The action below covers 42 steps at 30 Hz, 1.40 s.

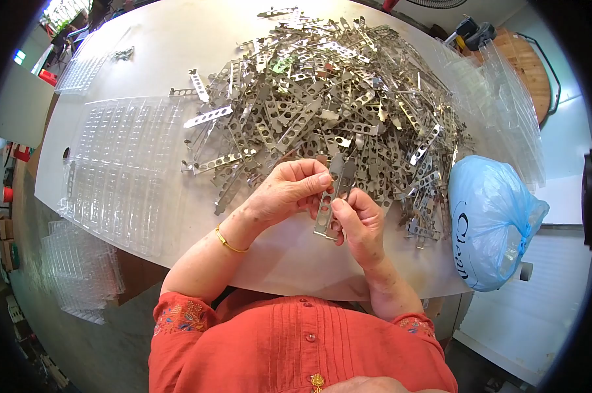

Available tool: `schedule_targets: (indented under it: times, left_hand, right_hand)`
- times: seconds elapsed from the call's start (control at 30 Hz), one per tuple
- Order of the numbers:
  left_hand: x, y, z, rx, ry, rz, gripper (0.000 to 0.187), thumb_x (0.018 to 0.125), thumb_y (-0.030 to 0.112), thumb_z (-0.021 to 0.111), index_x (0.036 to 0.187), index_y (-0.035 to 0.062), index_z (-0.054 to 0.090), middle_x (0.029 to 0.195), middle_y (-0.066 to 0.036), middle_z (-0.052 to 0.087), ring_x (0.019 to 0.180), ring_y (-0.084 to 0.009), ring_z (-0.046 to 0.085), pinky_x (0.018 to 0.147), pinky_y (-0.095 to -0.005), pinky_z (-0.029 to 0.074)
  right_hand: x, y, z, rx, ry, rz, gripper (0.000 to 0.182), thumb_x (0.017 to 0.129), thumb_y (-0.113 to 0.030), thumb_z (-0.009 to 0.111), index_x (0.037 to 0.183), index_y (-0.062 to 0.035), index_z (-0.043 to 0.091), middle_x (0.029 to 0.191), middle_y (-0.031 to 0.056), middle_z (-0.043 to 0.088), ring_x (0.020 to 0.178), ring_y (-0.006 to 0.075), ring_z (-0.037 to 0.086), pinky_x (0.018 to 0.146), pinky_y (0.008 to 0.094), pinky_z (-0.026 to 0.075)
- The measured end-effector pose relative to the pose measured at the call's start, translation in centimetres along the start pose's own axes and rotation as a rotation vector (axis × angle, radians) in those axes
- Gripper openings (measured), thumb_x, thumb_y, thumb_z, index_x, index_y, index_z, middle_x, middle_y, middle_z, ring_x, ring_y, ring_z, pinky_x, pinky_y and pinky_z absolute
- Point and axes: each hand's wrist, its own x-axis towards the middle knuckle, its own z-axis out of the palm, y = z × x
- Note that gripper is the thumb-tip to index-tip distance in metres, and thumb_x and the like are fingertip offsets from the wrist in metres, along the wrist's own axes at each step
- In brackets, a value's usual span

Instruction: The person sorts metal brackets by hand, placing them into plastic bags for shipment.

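Note:
A thin metal bracket [323,217] with a row of round holes and a bent end stands nearly upright between my hands at the near edge of the pile. My left hand [288,188] is closed, thumb and fingers pinching at its upper part. From the other side my right hand [360,221] pinches the same bracket, thumb in front and fingers behind. Just beyond my fingertips spreads a large heap of similar metal brackets [368,124], lying in all directions. Part of the held bracket is hidden behind my fingers.
A clear plastic tray [122,150] with long slots lies on the white table [276,275] at left, with another tray [83,73] behind. Stacked trays [83,268] sit lower left. A tied blue plastic bag [486,223] stands at right, before more clear plastic [505,105].

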Motion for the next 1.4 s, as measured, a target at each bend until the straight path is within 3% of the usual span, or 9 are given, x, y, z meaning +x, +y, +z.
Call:
schedule_targets:
  times: [0.43, 0.77, 1.27, 1.4]
  left_hand:
    - [-0.16, 0.54, 0.52, 0.022, 0.002, 0.005, 0.016, 0.100, 0.020, 0.066, 0.101, 0.0049, 0.064, 0.089, -0.001, 0.066, 0.070, -0.0061, 0.061, 0.065, -0.0229, 0.054]
    - [-0.10, 0.23, 0.27, 0.002, 0.005, 0.011, 0.015, 0.100, 0.019, 0.065, 0.102, 0.0039, 0.064, 0.089, -0.003, 0.068, 0.070, -0.0088, 0.064, 0.065, -0.0245, 0.056]
    - [-0.07, 0.23, 0.13, 0.020, 0.004, 0.007, 0.015, 0.099, 0.020, 0.067, 0.102, 0.0057, 0.064, 0.088, 0.000, 0.067, 0.070, -0.0070, 0.063, 0.062, -0.0221, 0.051]
    - [-0.08, 0.37, 0.27, 0.002, 0.010, 0.010, 0.013, 0.100, 0.018, 0.065, 0.103, 0.0058, 0.064, 0.095, -0.003, 0.070, 0.075, -0.0087, 0.066, 0.064, -0.0241, 0.054]
  right_hand:
    - [0.00, 0.24, -0.10, -0.007, -0.025, -0.007, 0.024, 0.101, -0.014, 0.059, 0.079, -0.0094, 0.052, 0.078, 0.0020, 0.067, 0.051, 0.0009, 0.048, 0.042, 0.0179, 0.039]
    - [-0.02, 0.10, -0.08, -0.012, -0.025, 0.010, 0.023, 0.101, -0.015, 0.060, 0.080, -0.0094, 0.053, 0.080, 0.0026, 0.068, 0.051, 0.0014, 0.048, 0.043, 0.0183, 0.039]
    - [0.08, -0.07, 0.00, -0.009, -0.019, 0.011, 0.024, 0.101, -0.018, 0.060, 0.080, -0.0091, 0.054, 0.071, -0.0003, 0.060, 0.050, 0.0019, 0.047, 0.042, 0.0181, 0.038]
    - [0.15, -0.01, -0.21, -0.025, -0.001, -0.002, 0.025, 0.101, -0.018, 0.060, 0.079, -0.0093, 0.053, 0.070, -0.0018, 0.058, 0.050, 0.0021, 0.047, 0.042, 0.0186, 0.038]
